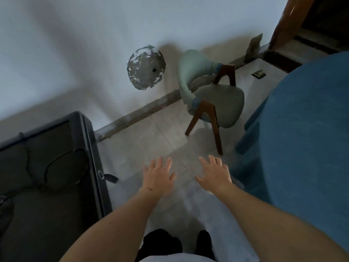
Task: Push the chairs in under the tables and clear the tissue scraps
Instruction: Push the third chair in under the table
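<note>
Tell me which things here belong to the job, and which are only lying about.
Job: chair; table with blue cloth; left hand and right hand, both holding nothing.
Lying about: dark open case; small object on floor.

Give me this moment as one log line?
left hand: open, empty | right hand: open, empty | chair: not yet pushed under blue-clothed table

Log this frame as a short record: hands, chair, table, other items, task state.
left hand: open, fingers spread, holding nothing
right hand: open, fingers spread, holding nothing
chair: green-backed, wooden legs, standing by the wall, apart from the table, not pushed in
table: covered with a blue cloth, at right
other: dark case on the left; scraped patch on the wall
tissue scraps: none clearly visible
task state: chair not yet touched
</note>
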